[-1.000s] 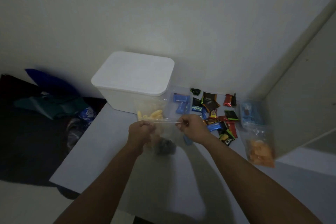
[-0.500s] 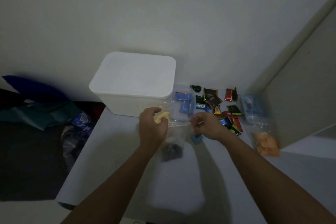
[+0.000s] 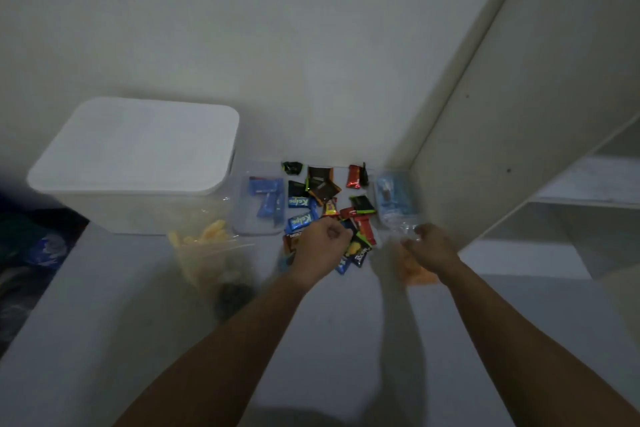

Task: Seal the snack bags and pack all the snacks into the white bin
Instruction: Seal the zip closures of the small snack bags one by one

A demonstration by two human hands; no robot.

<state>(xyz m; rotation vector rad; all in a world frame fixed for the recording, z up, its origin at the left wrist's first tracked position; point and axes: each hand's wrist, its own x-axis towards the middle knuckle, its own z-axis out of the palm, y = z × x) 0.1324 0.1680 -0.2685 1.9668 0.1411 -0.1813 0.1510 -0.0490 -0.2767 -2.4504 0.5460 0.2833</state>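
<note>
Both hands (image 3: 375,246) hover right of yellow-puff bag (image 3: 211,253).

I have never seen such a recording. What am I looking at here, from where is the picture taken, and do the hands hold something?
There is no machine here. A person wears a camera on the head, so the one picture looks forward and down along both forearms.

On the grey table stands a white bin with its lid on. In front of it lies a clear bag of yellow snacks. Right of the bin are a clear bag of blue packets, a heap of small loose wrapped sweets, another clear bag with blue contents and a bag of orange snacks.

The left hand is curled over the loose sweets; whether it holds one is not visible. The right hand is at the top of the orange snack bag, but its grip is blurred.
</note>
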